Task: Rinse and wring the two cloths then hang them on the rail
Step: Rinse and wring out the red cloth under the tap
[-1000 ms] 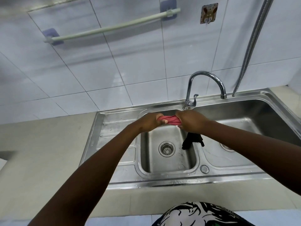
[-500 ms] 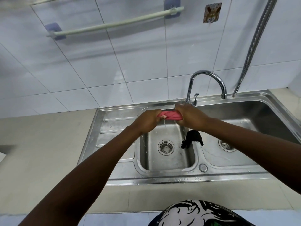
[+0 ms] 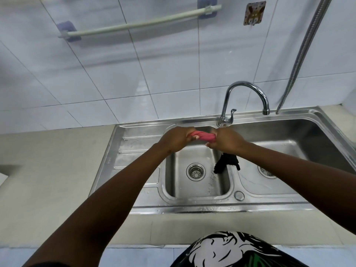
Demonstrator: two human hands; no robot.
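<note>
A pink cloth (image 3: 202, 136) is twisted into a tight roll between my two hands above the left basin of the steel sink (image 3: 134, 207). My left hand (image 3: 176, 140) grips its left end and my right hand (image 3: 225, 141) grips its right end. A black cloth (image 3: 226, 165) lies draped over the divider between the two basins, just below my right wrist. The pale green rail (image 3: 138, 24) is fixed high on the tiled wall and nothing hangs on it.
A chrome tap (image 3: 244, 101) curves over the right basin, with no water seen running. A metal hose (image 3: 304, 53) hangs down the wall at the right. A small wall hook (image 3: 253, 14) sits right of the rail. A beige counter (image 3: 48, 180) spreads to the left.
Both hands have kept hold of the pink cloth and twisted it further, moving slightly up toward the back of the sink. The black cloth has not moved.
</note>
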